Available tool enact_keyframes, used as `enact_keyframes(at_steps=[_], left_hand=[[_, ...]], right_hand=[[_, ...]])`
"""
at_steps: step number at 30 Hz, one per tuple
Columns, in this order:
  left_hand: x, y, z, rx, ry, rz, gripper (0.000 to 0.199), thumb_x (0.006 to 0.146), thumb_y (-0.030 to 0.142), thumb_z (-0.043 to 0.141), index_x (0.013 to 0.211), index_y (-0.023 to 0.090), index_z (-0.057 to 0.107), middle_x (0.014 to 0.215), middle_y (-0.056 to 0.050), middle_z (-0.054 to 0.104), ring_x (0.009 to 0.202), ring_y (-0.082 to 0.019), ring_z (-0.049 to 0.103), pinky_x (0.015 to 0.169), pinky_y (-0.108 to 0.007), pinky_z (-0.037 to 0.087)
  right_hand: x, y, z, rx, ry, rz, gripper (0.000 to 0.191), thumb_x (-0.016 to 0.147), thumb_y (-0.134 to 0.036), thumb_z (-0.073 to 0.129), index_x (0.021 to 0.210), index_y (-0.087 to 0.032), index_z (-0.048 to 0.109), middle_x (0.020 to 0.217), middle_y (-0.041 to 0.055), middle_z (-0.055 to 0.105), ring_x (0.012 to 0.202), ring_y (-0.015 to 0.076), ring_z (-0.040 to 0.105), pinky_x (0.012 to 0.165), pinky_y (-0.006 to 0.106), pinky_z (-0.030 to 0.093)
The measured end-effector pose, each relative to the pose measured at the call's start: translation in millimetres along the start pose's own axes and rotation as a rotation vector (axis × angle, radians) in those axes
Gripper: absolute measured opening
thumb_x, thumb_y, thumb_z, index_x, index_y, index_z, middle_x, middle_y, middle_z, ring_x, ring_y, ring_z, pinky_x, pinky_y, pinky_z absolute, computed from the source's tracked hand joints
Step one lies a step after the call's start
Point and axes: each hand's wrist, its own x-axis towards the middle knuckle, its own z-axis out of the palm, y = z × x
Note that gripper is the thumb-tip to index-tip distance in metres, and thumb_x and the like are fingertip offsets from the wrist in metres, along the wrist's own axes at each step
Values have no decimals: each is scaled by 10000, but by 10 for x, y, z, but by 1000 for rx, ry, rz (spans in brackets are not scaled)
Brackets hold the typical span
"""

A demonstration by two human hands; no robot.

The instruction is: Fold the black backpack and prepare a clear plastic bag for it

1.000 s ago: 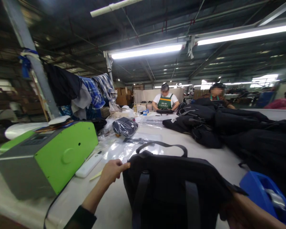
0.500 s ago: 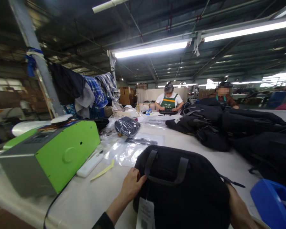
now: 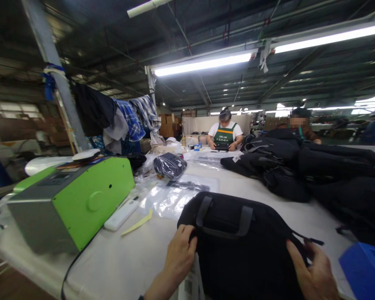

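A black bag with two grey handle straps lies on the white table in front of me. My left hand grips its left edge, fingers bent over the fabric beside the handle. On the right side, my right hand holds the bag's edge, with the thumb on top and the fingers around the rim near a thin black strap. A white paper tag hangs at the bag's left side, partly behind my left wrist.
A green and grey machine stands at the left, beside a white device and a yellow strip. Clear plastic bags lie beyond the bag. Black bags are piled right, near a blue bin. Two people work farther back.
My right hand has come round onto the bag's right edge, its thumb now on top. My left hand has shifted slightly and covers more of the tag. The view has turned slightly left.
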Motion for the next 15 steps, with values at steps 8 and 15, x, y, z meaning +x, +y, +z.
enact_keyframes(at_steps=[8, 15], left_hand=[[137, -84, 91, 36, 0, 23, 302, 866, 113, 380, 1006, 200, 633, 1019, -45, 622, 958, -162, 587, 849, -241, 412], [262, -174, -158, 76, 5, 43, 297, 894, 166, 361, 831, 171, 651, 742, -21, 661, 738, -150, 635, 678, -211, 452]], right_hand=[[-478, -749, 538, -208, -149, -1293, 417, 860, -149, 449, 1276, -156, 446, 1229, 102, 563, 1156, 234, 483, 1020, 431, 302], [-613, -1077, 674, -140, -378, -1253, 131, 795, -107, 563, 715, -210, 565, 691, -16, 560, 679, 155, 518, 707, 335, 378]])
